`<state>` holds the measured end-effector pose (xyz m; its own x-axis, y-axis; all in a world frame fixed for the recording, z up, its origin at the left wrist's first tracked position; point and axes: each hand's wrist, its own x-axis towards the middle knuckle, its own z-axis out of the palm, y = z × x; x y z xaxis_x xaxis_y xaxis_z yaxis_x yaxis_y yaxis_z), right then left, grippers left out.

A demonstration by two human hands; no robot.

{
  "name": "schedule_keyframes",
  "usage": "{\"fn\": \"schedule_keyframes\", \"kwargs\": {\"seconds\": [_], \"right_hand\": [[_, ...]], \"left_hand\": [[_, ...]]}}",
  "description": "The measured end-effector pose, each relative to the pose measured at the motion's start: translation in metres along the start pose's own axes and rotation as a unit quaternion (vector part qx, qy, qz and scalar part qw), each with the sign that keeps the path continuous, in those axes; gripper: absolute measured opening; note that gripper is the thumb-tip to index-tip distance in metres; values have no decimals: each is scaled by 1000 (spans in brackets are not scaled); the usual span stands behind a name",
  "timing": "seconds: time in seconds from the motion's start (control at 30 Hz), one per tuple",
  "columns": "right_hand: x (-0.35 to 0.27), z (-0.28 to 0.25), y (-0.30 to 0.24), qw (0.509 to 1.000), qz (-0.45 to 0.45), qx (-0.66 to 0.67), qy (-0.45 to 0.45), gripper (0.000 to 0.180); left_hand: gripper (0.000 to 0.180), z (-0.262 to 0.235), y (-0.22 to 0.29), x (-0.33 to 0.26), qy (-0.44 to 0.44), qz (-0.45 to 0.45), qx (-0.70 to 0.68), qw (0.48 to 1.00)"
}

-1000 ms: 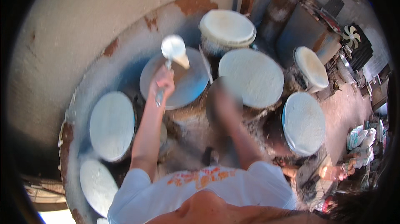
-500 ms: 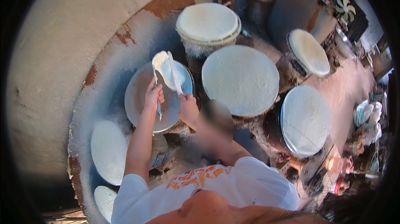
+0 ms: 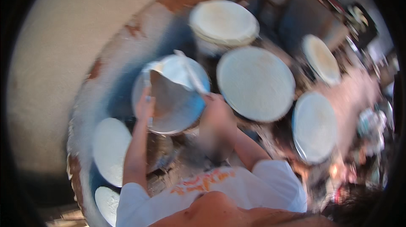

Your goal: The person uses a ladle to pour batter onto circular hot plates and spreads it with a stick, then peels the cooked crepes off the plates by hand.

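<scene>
My left hand (image 3: pixel 145 105) is closed around a thin, pale-blue stick-like tool (image 3: pixel 150 121), blurred by motion. In my right hand (image 3: pixel 215 108) is a flat whitish stick (image 3: pixel 188 68), pointing up and to the left. A soft white sheet (image 3: pixel 171 67) spreads between the two tools, with a curved lower edge. It hangs over a round metal-looking pan (image 3: pixel 179 117), whose grey-brown and bluish surface shows below it. Whether the sheet still touches the pan at its far side, I cannot tell.
Several round, pale-topped surfaces surround me: one right of the pan (image 3: pixel 256 84), a raised one behind (image 3: pixel 224 20), others at right (image 3: pixel 315 126) and left (image 3: pixel 112 151). A curved, rusty-patched wall (image 3: pixel 137 28) runs along the left. Bags (image 3: pixel 372 127) lie far right.
The view has shifted a little. My hands have moved apart, the right hand going rightward, and the bunched white sheet has spread out between the tools, showing more of the pan.
</scene>
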<state>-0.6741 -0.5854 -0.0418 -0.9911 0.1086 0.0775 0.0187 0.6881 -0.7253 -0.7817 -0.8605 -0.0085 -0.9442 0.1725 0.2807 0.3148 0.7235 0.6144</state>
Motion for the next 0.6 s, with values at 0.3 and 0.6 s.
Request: {"fn": "schedule_keyframes", "kwargs": {"seconds": [0.3,0.6], "right_hand": [[47,-2,-9,980,-67,-183,24,37],[96,32,-39,962,-243,-87,-86,42]], "left_hand": [[51,2,-45,-37,-1,-124,-42,991],[50,-32,-7,-87,121,-253,-75,957]]}}
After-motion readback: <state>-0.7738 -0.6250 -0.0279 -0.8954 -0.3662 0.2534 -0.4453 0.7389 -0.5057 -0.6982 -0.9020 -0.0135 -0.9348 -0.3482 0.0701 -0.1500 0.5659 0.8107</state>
